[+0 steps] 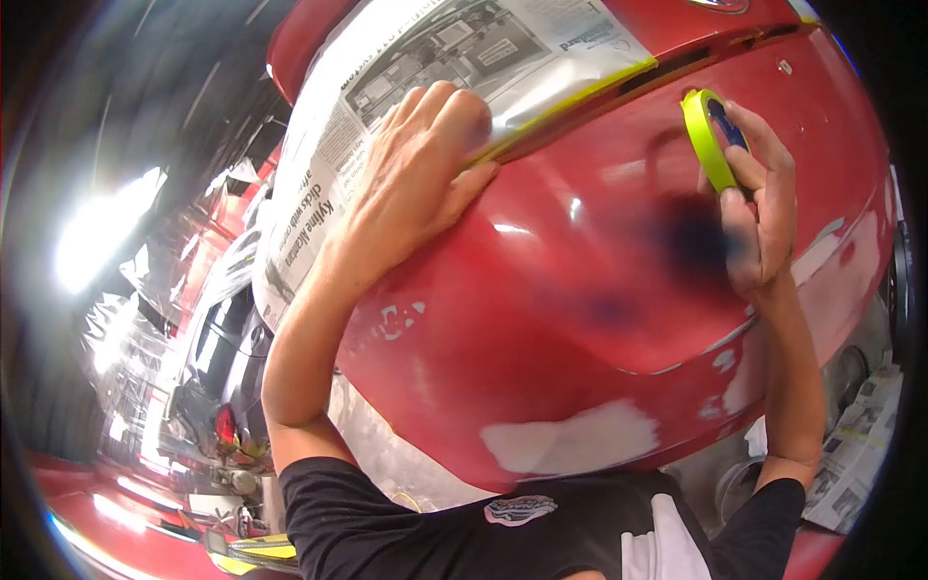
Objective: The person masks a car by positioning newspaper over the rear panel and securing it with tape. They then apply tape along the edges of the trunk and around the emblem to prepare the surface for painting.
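My left hand (420,169) lies on the newspaper masking sheet (338,145), by the edge of a red car panel (580,251). Its fingers bend over the paper with the tips partly hidden, and the thumb stretches apart along the taped edge. A strip of yellow-green tape (570,106) runs from beside this hand up along the paper's border, next to a dark gap in the bodywork. My right hand (759,203) grips a roll of yellow-green masking tape (709,143) with a dark blue inner core, held over the red panel.
Pale filler patches (570,440) mark the lower panel. Newspaper (860,454) lies on the floor at right, near a round container (739,488). A dark car (227,358) stands at left. A white cloth (667,546) hangs over my black shirt.
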A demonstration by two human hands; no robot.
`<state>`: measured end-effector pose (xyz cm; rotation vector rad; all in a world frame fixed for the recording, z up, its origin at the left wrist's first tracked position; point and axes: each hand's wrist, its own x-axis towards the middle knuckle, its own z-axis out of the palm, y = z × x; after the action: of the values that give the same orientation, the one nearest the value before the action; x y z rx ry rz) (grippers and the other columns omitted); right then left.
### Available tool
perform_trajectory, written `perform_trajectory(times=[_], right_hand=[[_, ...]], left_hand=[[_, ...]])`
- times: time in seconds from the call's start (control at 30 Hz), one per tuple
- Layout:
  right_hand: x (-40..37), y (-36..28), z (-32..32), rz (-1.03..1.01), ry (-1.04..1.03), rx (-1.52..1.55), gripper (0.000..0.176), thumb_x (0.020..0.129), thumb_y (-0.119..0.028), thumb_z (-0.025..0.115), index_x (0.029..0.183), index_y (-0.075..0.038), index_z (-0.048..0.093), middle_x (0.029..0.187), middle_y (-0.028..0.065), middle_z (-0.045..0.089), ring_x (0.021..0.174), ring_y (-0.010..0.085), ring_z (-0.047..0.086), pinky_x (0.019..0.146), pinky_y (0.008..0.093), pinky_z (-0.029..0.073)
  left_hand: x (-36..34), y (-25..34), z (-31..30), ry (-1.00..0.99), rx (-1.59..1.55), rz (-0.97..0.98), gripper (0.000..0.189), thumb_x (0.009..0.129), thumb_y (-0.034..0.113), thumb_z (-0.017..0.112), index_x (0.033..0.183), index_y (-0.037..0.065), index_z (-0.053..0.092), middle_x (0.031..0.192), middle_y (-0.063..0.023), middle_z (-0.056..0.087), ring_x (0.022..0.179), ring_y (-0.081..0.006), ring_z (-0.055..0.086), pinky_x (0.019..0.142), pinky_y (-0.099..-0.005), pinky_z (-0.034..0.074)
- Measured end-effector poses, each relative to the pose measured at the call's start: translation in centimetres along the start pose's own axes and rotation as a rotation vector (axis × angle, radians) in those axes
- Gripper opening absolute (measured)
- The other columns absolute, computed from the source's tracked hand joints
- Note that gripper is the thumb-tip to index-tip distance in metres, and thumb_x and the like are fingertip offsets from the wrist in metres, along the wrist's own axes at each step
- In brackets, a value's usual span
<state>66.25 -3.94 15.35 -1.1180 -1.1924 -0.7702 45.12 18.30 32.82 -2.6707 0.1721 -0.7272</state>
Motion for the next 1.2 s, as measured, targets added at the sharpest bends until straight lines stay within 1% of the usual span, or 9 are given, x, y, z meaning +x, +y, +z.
perform_trajectory(times=[0.17, 0.27, 0.43, 0.5, 0.57, 0.63, 0.77, 0.87, 1.2], right_hand=[[0.1, -2.5, 0.5, 0.031, -0.164, -0.024, 0.054, 0.091, 0.006, 0.050, 0.144, 0.012, 0.043, 0.144, 0.0237, 0.062, 0.083, 0.0221, 0.071, 0.082, 0.0328, 0.058], [0.4, -4.1, 2.1, 0.219, -0.148, 0.384, 0.059, 0.092, 0.003, 0.048, 0.149, 0.008, 0.038, 0.120, 0.0188, 0.070, 0.087, 0.0180, 0.068, 0.081, 0.0333, 0.056], [2.5, -5.6, 4.4, 0.221, -0.333, 0.572, 0.060, 0.089, 0.004, 0.046, 0.148, 0.005, 0.040, 0.097, 0.0157, 0.071, 0.089, 0.0162, 0.066, 0.087, 0.0312, 0.054], [3.3, -6.5, 6.2, -0.008, -0.400, 0.410, 0.056, 0.089, 0.004, 0.045, 0.145, 0.005, 0.042, 0.100, 0.0168, 0.071, 0.088, 0.0163, 0.067, 0.083, 0.0328, 0.055], [3.9, -8.9, 8.8, -0.016, -0.423, 0.403, 0.053, 0.086, 0.006, 0.048, 0.139, 0.006, 0.049, 0.099, 0.0184, 0.072, 0.083, 0.0211, 0.068, 0.079, 0.0352, 0.056], [4.7, -10.2, 11.3, -0.390, -0.429, 0.179, 0.052, 0.080, 0.008, 0.052, 0.132, 0.007, 0.055, 0.100, 0.0194, 0.073, 0.077, 0.0284, 0.068, 0.075, 0.0370, 0.057], [4.9, -13.2, 15.3, -0.457, -0.486, 0.310, 0.056, 0.072, 0.012, 0.057, 0.127, 0.006, 0.060, 0.095, 0.0155, 0.071, 0.063, 0.0280, 0.059, 0.066, 0.0408, 0.052], [5.2, -14.0, 16.5, -0.543, -0.478, 0.288, 0.057, 0.070, 0.013, 0.059, 0.127, 0.006, 0.060, 0.088, 0.0129, 0.068, 0.058, 0.0257, 0.054, 0.063, 0.0410, 0.048], [5.7, -16.9, 18.4, -0.431, -0.411, 0.203, 0.046, 0.073, 0.014, 0.054, 0.118, 0.007, 0.061, 0.092, 0.0176, 0.069, 0.062, 0.0324, 0.055, 0.064, 0.0403, 0.045]], left_hand=[[-2.2, -0.6, 0.5, 0.163, -0.021, -0.038, 0.042, 0.081, 0.014, 0.085, 0.113, 0.003, 0.060, 0.117, -0.0154, 0.063, 0.107, -0.0380, 0.060, 0.096, -0.0456, 0.049], [-4.0, 0.6, 0.8, 0.279, -0.046, -0.023, 0.044, 0.078, 0.009, 0.086, 0.115, 0.003, 0.062, 0.117, -0.0161, 0.063, 0.106, -0.0386, 0.060, 0.096, -0.0466, 0.049], [-10.4, 3.3, 0.8, 0.320, -0.310, -0.126, 0.037, 0.082, 0.003, 0.084, 0.116, 0.000, 0.071, 0.119, -0.0188, 0.067, 0.101, -0.0350, 0.068, 0.087, -0.0418, 0.055], [-11.8, 3.7, 0.7, 0.374, -0.369, -0.171, 0.036, 0.087, 0.003, 0.082, 0.121, -0.002, 0.072, 0.121, -0.0193, 0.069, 0.095, -0.0287, 0.071, 0.080, -0.0356, 0.056], [-13.0, 4.0, 1.1, 0.447, -0.788, -0.367, 0.040, 0.090, 0.002, 0.081, 0.128, -0.003, 0.070, 0.125, -0.0171, 0.069, 0.093, -0.0221, 0.071, 0.079, -0.0307, 0.057], [-14.6, 3.6, 1.7, 0.531, -0.838, -0.392, 0.044, 0.090, 0.003, 0.082, 0.132, -0.002, 0.070, 0.127, -0.0151, 0.068, 0.092, -0.0173, 0.071, 0.077, -0.0280, 0.057], [-17.3, 3.4, 2.1, 0.720, -0.977, -0.462, 0.038, 0.084, 0.002, 0.087, 0.121, 0.003, 0.076, 0.120, -0.0131, 0.071, 0.089, -0.0160, 0.073, 0.072, -0.0297, 0.058], [-17.8, 3.6, 2.1, 0.789, -0.633, -0.514, 0.020, 0.080, -0.001, 0.088, 0.097, 0.008, 0.081, 0.093, -0.0067, 0.076, 0.080, -0.0175, 0.072, 0.067, -0.0287, 0.055], [-19.8, 3.3, 1.4, 0.950, -0.627, -0.358, 0.016, 0.088, -0.010, 0.076, 0.098, -0.001, 0.067, 0.096, -0.0119, 0.067, 0.079, -0.0176, 0.060, 0.066, -0.0287, 0.048]])
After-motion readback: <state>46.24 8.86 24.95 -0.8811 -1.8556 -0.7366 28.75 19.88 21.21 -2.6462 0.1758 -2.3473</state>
